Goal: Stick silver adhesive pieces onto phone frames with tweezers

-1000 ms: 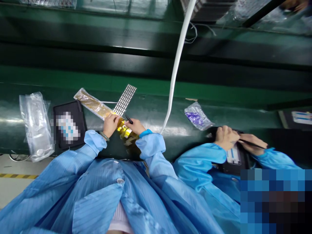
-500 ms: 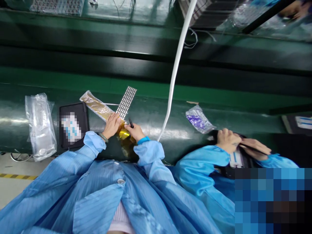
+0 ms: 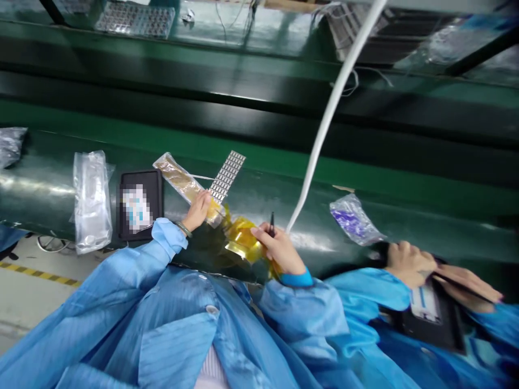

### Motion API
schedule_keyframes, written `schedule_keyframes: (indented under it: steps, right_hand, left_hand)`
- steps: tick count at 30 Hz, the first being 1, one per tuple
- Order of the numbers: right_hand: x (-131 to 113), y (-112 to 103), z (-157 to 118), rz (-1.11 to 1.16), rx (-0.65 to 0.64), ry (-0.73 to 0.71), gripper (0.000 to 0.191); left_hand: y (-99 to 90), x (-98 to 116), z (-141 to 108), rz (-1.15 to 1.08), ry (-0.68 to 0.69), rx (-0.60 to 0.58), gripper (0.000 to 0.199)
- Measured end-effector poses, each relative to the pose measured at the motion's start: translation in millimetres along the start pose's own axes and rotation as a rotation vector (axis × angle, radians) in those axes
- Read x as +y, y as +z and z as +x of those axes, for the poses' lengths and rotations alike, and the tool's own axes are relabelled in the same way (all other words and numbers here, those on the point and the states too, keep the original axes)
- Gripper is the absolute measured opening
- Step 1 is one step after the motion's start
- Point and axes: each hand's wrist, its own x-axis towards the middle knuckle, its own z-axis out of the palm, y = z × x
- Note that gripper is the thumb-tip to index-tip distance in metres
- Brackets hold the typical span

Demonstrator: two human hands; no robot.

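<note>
My left hand [image 3: 197, 210] lies with its fingers stretched out over the lower end of a sheet of small dark-and-white rectangles in rows [image 3: 227, 175]. Beside those fingers rests a long clear bag with a brownish-gold strip inside [image 3: 177, 175]. To the right, my right hand [image 3: 284, 249] is closed on a crumpled sheet of clear amber film [image 3: 243, 237], with a slim black tool [image 3: 272, 224], perhaps tweezers, sticking up from the same grip. The film hangs between my hands, its lower part over the bench edge. My right fingertips are partly hidden.
Left of my hands are a black tray [image 3: 156, 194] and a flat clear plastic bag [image 3: 92, 202]. A white pole or cable [image 3: 324, 135] slants across the bench. On the right lie a bag with purple contents [image 3: 357, 219] and a co-worker's hands [image 3: 413, 265] over another black tray.
My right hand has moved right and away from my left, drawing the amber film out sideways with it. My left hand stays by the patterned sheet. The whole view has shifted slightly.
</note>
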Motion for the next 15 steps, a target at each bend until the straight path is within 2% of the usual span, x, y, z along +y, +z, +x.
schedule_keyframes:
  steps: [3,6,8,11,15]
  right_hand:
    - [-14.9,1.4,-6.4,0.000,-0.056,-0.056,0.044]
    - [-27.4,8.6,-1.6,-0.065,-0.118,-0.114,0.045]
    - [-36.0,16.1,5.3,-0.133,-0.172,-0.170,0.044]
    - [-50.5,27.2,16.3,-0.239,-0.283,-0.277,0.040]
    - [-63.4,40.9,41.9,-0.412,-0.355,-0.397,0.036]
  left_hand:
    - [1.1,11.0,-19.0,-0.217,-0.102,-0.023,0.052]
    - [0.0,25.0,-37.8,-0.442,-0.236,-0.174,0.080]
    - [-3.4,35.6,-46.5,-0.576,-0.290,-0.277,0.086]
    - [-12.2,50.2,-55.2,-0.736,-0.277,-0.307,0.068]
    - [-28.3,58.2,-57.2,-0.844,-0.187,-0.151,0.041]
